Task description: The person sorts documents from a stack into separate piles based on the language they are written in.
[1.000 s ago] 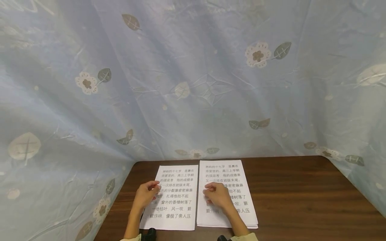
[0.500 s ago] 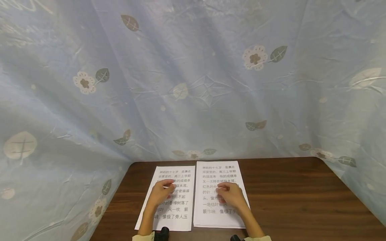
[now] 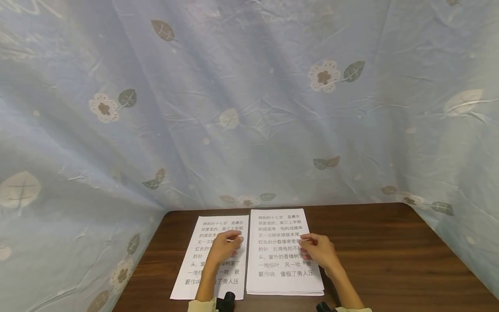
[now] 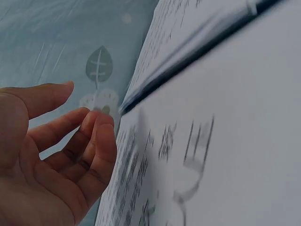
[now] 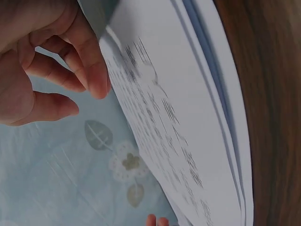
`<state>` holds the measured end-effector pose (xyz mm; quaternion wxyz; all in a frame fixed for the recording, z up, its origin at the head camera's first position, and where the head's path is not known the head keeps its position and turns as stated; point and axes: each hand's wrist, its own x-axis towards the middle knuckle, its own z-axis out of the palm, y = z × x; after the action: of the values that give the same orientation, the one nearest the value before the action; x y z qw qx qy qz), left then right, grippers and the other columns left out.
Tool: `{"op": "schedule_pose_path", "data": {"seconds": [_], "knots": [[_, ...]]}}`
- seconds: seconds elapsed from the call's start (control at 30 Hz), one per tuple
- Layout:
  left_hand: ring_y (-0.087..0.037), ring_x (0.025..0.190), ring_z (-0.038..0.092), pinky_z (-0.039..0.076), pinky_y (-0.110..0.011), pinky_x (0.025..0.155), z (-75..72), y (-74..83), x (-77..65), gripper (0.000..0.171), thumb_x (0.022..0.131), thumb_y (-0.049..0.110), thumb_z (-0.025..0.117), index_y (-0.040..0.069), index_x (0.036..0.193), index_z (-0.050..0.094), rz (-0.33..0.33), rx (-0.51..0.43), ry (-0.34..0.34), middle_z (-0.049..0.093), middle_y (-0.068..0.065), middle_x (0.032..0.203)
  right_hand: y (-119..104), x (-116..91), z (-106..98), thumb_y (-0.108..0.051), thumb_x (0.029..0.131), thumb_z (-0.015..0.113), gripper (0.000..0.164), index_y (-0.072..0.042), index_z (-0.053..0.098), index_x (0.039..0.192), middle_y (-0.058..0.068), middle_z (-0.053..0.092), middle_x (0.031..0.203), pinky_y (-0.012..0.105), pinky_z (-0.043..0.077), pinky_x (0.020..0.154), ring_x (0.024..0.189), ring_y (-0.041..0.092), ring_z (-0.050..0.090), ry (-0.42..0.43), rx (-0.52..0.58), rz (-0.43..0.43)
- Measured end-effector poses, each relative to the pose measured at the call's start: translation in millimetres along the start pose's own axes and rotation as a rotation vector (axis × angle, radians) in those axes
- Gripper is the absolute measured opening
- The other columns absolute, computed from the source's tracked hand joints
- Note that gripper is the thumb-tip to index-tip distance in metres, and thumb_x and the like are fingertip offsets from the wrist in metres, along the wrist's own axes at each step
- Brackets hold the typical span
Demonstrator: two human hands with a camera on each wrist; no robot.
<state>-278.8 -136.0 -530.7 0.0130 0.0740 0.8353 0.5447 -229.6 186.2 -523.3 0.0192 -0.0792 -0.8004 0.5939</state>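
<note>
Two printed paper piles lie side by side: the left paper (image 3: pixel 231 274) and the thicker right stack (image 3: pixel 274 260). My left hand (image 3: pixel 224 249) hovers above the left paper, near its right edge. Its fingers bend loosely with nothing between thumb and fingertips, as the left hand (image 4: pixel 70 155) shows in the left wrist view. Over the right edge of the right stack is my right hand (image 3: pixel 321 252), also holding nothing. In the right wrist view, the thumb and fingers of the right hand (image 5: pixel 56 61) stand apart, and layered edges show on the paper stack (image 5: pixel 188 117).
The dark wooden table (image 3: pixel 390 260) extends to the right of the papers. A pale blue curtain (image 3: pixel 273 151) with leaves and flowers hangs behind the table and along its sides. A narrow dark gap separates the two piles.
Both hands have moved right across the papers, the left toward the gap and the right to its stack's right edge. The papers shift slightly left in view along with the whole scene.
</note>
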Motion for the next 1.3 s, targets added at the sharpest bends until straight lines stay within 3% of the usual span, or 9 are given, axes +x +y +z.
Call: {"op": "schedule_pose_path", "data": {"seconds": [0.43,0.83,1.1,1.3], "knots": [[-0.025,0.092,0.075,0.066,-0.034,0.074,27.0,13.6,5.2,0.044,0.100,0.022,0.074,-0.004,0.137,0.069,-0.029,-0.076,-0.003,0.074,-0.016,0.115,13,3,-34,-0.015,0.102,0.071,0.038,0.008,0.068,0.133,0.017,0.075,0.109,0.031,0.067,0.073,0.091,0.020,0.073,0.004,-0.054,0.009],[-0.021,0.085,0.074,0.064,-0.031,0.070,28.2,8.2,7.0,0.040,0.101,0.021,0.072,-0.001,0.134,0.071,-0.089,0.009,0.027,0.074,-0.012,0.109,21,5,-36,-0.016,0.100,0.072,0.043,0.009,0.067,0.135,0.020,0.073,0.113,0.032,0.067,0.072,0.088,0.019,0.073,-0.031,-0.164,0.023],[-0.016,0.077,0.070,0.061,-0.028,0.065,31.1,2.3,7.9,0.039,0.100,0.021,0.072,-0.002,0.132,0.072,-0.073,0.076,0.028,0.075,-0.012,0.107,22,7,-34,-0.016,0.099,0.072,0.042,0.008,0.069,0.133,0.022,0.075,0.116,0.032,0.066,0.070,0.087,0.019,0.073,-0.029,-0.233,0.004],[-0.015,0.079,0.069,0.059,-0.028,0.067,33.6,0.6,9.3,0.040,0.099,0.022,0.072,-0.002,0.130,0.073,-0.065,0.151,0.034,0.075,-0.012,0.106,21,8,-31,-0.017,0.099,0.073,0.039,0.009,0.072,0.128,0.022,0.076,0.114,0.034,0.065,0.068,0.082,0.020,0.071,-0.032,-0.272,-0.005]]}}
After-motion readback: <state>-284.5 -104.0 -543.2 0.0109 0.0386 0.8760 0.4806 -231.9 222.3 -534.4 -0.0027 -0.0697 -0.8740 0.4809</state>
